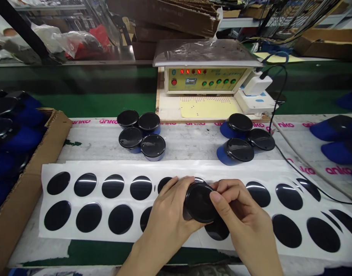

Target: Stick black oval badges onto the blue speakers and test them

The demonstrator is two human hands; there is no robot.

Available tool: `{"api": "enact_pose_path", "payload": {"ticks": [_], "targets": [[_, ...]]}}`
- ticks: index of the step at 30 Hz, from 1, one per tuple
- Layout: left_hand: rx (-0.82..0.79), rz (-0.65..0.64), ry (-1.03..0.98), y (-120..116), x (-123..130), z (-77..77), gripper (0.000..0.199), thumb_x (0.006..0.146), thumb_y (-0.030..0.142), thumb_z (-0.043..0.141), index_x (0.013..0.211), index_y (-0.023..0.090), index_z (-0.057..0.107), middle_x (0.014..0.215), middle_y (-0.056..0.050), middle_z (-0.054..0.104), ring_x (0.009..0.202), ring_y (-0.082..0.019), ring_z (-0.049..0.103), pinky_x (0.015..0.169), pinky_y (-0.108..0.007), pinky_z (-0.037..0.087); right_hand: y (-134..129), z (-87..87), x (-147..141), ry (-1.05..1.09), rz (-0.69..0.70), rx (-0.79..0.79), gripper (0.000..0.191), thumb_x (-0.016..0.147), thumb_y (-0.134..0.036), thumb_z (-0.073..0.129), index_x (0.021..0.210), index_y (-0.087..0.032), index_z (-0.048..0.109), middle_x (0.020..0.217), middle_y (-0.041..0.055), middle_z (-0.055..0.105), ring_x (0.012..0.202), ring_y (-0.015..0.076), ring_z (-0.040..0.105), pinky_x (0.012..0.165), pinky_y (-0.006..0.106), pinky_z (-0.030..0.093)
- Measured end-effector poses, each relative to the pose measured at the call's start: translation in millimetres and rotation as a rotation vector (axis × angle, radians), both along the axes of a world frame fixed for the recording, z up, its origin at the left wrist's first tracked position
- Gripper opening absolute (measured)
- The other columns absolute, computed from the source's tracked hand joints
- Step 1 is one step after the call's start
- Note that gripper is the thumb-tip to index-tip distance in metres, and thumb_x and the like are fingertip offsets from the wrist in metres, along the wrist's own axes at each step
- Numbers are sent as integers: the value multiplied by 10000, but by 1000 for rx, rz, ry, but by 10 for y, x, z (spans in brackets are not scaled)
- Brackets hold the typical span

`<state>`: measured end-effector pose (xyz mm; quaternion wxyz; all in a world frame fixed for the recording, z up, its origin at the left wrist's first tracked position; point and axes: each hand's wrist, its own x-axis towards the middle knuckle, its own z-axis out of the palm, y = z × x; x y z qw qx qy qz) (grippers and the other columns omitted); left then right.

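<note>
My left hand (171, 214) is wrapped round a round device with a glossy black top (201, 202), held above a white sheet (107, 234) that bears two rows of black discs (120, 219). At the device's right edge, the thumb and fingers of my right hand (236, 205) are pinched together; whatever lies between them is too small to make out. Both hands cover part of the sheet's middle. Behind it stand black-topped devices, several in a left cluster (153, 145) and three blue-sided ones in a right cluster (239, 149).
A cardboard box (53, 143) of blue and black devices stands at the left. At the back centre is a control unit (204, 80) with red lights, beside a white power adapter (258, 84). A black cable (308, 176) runs down the right. More blue devices (341, 151) sit at the far right.
</note>
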<state>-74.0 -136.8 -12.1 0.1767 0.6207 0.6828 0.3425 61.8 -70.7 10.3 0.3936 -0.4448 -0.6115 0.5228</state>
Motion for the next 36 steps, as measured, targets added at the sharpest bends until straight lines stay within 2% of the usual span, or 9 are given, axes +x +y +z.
{"api": "enact_pose_path", "payload": {"ticks": [7,15,23,26,29,31,33,34,36], "targets": [[29,11,26,-17,9,-20,689,745,452,723,1290,211,377,1220,-46,639,1188,-237,572,1083,-397,413,-9,1,1,-59,4,85,243,850,-254,626,637,-209,520,810,18,527,814,157,579,641,225,490],[48,18,40,-8,15,-20,673,753,462,709,1284,197,392,1209,-62,646,1164,-242,590,1057,-404,443,-8,14,-15,-96,30,168,251,879,-219,590,655,-209,478,806,-4,512,803,120,574,638,195,473],[20,-10,59,-22,-7,-26,680,779,453,685,1325,220,351,1250,-72,617,1203,-255,554,1066,-438,424,-11,3,-13,-147,51,244,254,896,-211,561,678,-216,430,800,-3,499,809,140,565,671,241,465],[-15,-31,62,-34,0,31,790,814,456,640,1433,207,216,1372,-113,510,1271,-265,483,1021,-423,466,-16,32,-25,-280,84,397,244,909,-200,534,696,-214,417,774,0,502,746,134,558,645,239,447],[4,-49,148,-48,43,53,780,886,384,559,1488,196,101,1476,-148,357,1327,-279,405,997,-414,480,46,107,14,-525,119,655,255,945,-246,472,698,-209,418,634,-24,484,541,113,504,500,232,376],[55,-37,234,-69,92,34,672,913,325,524,1480,215,180,1469,-145,351,1300,-283,427,984,-419,484,162,180,94,-689,98,809,360,974,-321,416,630,-215,391,494,-52,414,407,105,431,412,244,292],[114,-38,308,-99,135,23,571,920,279,515,1445,234,295,1454,-137,359,1244,-275,471,937,-395,512,333,249,203,-804,9,891,436,986,-411,368,599,-214,401,435,-56,390,349,105,407,377,252,255],[148,-58,339,-110,142,40,519,928,257,499,1423,241,346,1455,-132,354,1226,-268,481,912,-376,525,430,274,254,-849,-40,919,437,985,-445,353,638,-203,462,467,-40,450,366,112,444,374,251,267],[219,-118,389,-98,97,153,437,945,224,453,1379,265,422,1463,-114,339,1221,-252,482,891,-343,531,627,291,323,-969,-85,967,408,964,-498,369,898,-162,590,706,38,629,503,159,574,380,255,316]]}}
